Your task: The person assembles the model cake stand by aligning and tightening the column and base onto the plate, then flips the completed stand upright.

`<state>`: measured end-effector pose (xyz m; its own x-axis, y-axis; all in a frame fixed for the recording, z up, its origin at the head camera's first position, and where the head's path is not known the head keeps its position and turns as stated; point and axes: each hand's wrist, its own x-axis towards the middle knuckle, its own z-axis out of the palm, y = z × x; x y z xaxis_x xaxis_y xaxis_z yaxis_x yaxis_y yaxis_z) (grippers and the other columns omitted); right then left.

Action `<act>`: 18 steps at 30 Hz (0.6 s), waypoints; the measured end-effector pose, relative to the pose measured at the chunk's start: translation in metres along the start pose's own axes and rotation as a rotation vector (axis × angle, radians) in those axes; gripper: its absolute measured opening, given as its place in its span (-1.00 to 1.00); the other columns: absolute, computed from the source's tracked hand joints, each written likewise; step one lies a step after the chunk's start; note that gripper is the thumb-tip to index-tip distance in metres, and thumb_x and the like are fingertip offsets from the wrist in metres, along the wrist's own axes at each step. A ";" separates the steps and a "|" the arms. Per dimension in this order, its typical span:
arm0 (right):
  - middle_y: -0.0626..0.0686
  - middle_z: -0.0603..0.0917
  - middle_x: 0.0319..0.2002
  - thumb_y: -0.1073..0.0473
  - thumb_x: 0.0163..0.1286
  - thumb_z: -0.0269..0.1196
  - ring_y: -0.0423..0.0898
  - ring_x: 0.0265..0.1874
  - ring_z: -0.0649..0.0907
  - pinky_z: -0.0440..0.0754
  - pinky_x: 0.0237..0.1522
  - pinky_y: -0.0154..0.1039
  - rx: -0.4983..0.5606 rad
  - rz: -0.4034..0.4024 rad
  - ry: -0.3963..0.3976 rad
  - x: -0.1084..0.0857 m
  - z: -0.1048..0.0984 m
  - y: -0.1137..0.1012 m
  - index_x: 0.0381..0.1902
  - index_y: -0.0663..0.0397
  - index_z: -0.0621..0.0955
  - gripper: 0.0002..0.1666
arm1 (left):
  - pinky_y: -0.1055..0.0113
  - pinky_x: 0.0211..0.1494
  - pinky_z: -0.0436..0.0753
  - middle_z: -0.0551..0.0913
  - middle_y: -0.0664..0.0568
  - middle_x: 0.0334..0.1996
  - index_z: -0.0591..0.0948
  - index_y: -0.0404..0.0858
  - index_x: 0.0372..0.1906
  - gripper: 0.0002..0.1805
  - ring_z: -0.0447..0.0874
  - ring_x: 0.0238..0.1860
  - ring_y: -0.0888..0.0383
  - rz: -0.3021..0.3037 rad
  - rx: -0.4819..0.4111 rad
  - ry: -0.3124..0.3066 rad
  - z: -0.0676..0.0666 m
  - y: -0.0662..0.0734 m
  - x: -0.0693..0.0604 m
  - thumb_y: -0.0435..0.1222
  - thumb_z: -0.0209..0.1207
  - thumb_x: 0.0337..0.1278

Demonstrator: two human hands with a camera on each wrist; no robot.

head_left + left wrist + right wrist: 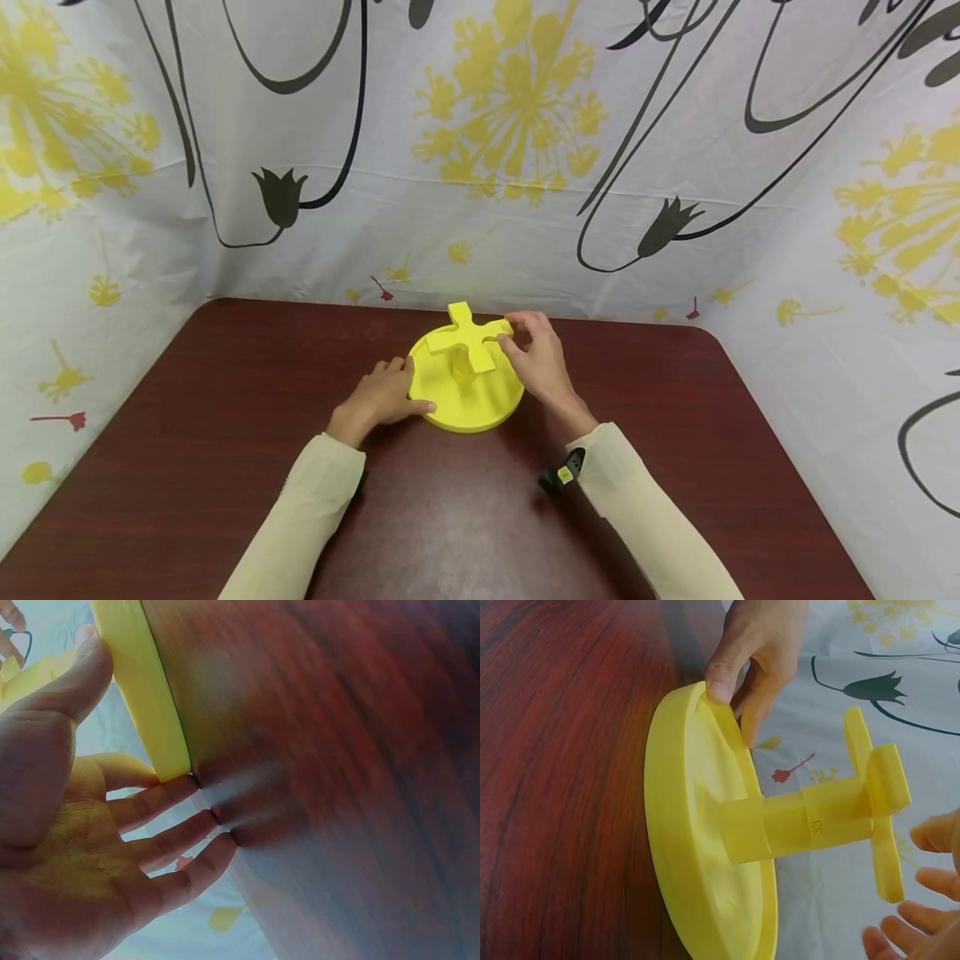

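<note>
A yellow round base (450, 412) with a raised rim sits flat on the table. From its middle rises a short post (769, 829), marked "33", which carries a four-armed yellow cross piece (470, 337). My left hand (381, 395) holds the base at its left edge: in the left wrist view the thumb lies over the rim (142, 690) and the fingers reach down its outside to the table. Close to the right arm of the cross is my right hand (542, 358), its fingers loosely bent; in the right wrist view they stand apart from the cross.
The dark red-brown wooden table (247, 392) has rounded far corners. Behind and beside it hangs a white cloth (360, 242) printed with grey tulips and yellow flowers. A black strap with a small yellow tag (565, 474) is on the right wrist.
</note>
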<state>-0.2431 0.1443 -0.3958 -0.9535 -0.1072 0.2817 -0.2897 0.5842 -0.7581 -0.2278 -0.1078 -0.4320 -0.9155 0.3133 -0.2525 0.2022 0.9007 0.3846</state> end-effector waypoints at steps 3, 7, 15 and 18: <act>0.16 0.38 0.38 0.17 0.45 0.20 0.10 0.25 0.51 0.56 0.16 0.08 -0.005 0.020 -0.095 -0.001 0.000 0.003 0.35 0.16 0.44 -0.46 | -0.21 0.34 0.32 0.20 -0.37 0.44 0.05 -0.46 0.53 0.05 0.19 0.41 -0.34 0.000 0.004 0.002 0.001 0.001 0.000 0.15 0.20 0.26; 0.17 0.38 0.38 0.18 0.46 0.19 0.12 0.26 0.51 0.56 0.16 0.08 -0.002 0.026 -0.129 0.000 0.002 0.004 0.36 0.16 0.42 -0.45 | -0.21 0.34 0.33 0.21 -0.37 0.43 0.06 -0.47 0.53 0.05 0.19 0.41 -0.34 0.003 0.006 0.007 0.000 0.001 0.000 0.15 0.21 0.25; 0.17 0.48 0.18 0.19 0.46 0.21 0.12 0.09 0.56 0.57 0.11 0.05 -0.025 0.039 -0.087 0.000 0.000 0.004 0.26 0.15 0.51 -0.56 | -0.21 0.34 0.33 0.20 -0.37 0.44 0.05 -0.46 0.53 0.05 0.18 0.42 -0.34 -0.002 0.005 0.006 0.001 0.001 0.000 0.15 0.21 0.25; 0.16 0.53 0.08 0.20 0.46 0.21 0.11 -0.01 0.57 0.56 0.06 0.01 -0.032 0.035 -0.080 -0.001 0.000 0.005 0.21 0.17 0.54 -0.60 | -0.21 0.34 0.32 0.19 -0.38 0.44 0.05 -0.46 0.53 0.05 0.18 0.42 -0.35 0.000 0.005 0.004 0.001 0.001 -0.001 0.15 0.20 0.25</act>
<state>-0.2437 0.1475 -0.3993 -0.9670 -0.1494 0.2062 -0.2542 0.6138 -0.7474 -0.2267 -0.1068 -0.4324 -0.9166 0.3126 -0.2492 0.2044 0.9022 0.3798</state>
